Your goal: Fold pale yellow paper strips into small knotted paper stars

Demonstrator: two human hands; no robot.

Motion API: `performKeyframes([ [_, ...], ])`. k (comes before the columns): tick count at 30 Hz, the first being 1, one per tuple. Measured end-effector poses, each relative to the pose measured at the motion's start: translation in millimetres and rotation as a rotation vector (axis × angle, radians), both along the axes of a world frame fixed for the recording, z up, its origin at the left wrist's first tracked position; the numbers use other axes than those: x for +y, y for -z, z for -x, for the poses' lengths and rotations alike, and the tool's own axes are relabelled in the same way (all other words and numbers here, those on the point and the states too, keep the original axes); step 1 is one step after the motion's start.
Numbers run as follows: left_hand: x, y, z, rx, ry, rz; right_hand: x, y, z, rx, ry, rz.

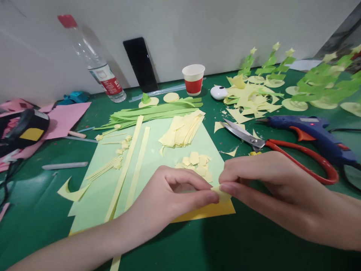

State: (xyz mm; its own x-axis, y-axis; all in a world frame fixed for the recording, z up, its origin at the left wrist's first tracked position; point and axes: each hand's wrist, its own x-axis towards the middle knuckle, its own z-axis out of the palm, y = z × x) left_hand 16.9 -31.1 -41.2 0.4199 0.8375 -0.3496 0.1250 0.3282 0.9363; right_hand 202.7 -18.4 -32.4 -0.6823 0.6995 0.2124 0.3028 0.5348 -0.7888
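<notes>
A small pale yellow paper piece (222, 194) is pinched between the fingertips of my left hand (180, 192) and my right hand (270, 188), over the near right corner of the stacked sheets. Just beyond the fingers lies a heap of small cut yellow pieces (197, 162) on the light green sheet (158, 141). Farther back, a fanned pile of yellow strips (183, 130) rests on it. Two long yellow strips (126, 169) stretch toward me, one passing under my left forearm. Thin rolled pieces (108, 165) lie at the left.
Red-handled scissors (251, 139) and a blue glue gun (304, 126) lie at right, near yellow scraps (251, 96) and standing green paper plants (327, 82). Behind stand a bottle (107, 81), a phone (141, 64) and a paper cup (193, 81). Green strips (152, 111) lie across the back.
</notes>
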Motion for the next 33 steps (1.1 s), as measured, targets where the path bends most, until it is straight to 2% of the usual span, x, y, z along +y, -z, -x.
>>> performKeyframes([
  [4, -0.6, 0.8, 1.4, -0.048, -0.068, -0.013, -4.4, 3.0, 1.0, -0.023, 0.063, -0.068],
  [7, -2.0, 2.3, 1.8, -0.127, -0.135, 0.016, -6.8, 7.0, 3.0, 0.003, 0.135, -0.19],
  [11, -4.6, 4.8, 1.8, -0.215, -0.11, 0.08, -7.9, 9.4, 3.7, -0.019, 0.131, -0.372],
  [16, -5.5, 5.8, 0.8, -0.261, -0.139, 0.092, -9.1, 12.4, 3.4, -0.035, 0.155, -0.485],
  [18, -5.2, 5.1, 0.0, -0.324, -0.135, 0.066, -8.7, 13.1, 4.6, -0.001, 0.194, -0.456],
  [21, -5.4, 4.8, -0.9, -0.447, -0.098, 0.044, -7.0, 11.8, 6.2, 0.092, 0.234, -0.307],
  [25, -6.4, 7.9, -1.1, -0.489, -0.071, 0.046, -6.2, 8.6, 5.7, 0.16, 0.143, -0.173],
  [33, -8.1, 10.5, -3.9, -0.473, -0.068, 0.123, -8.2, 8.6, 5.8, 0.197, 0.062, -0.087],
])
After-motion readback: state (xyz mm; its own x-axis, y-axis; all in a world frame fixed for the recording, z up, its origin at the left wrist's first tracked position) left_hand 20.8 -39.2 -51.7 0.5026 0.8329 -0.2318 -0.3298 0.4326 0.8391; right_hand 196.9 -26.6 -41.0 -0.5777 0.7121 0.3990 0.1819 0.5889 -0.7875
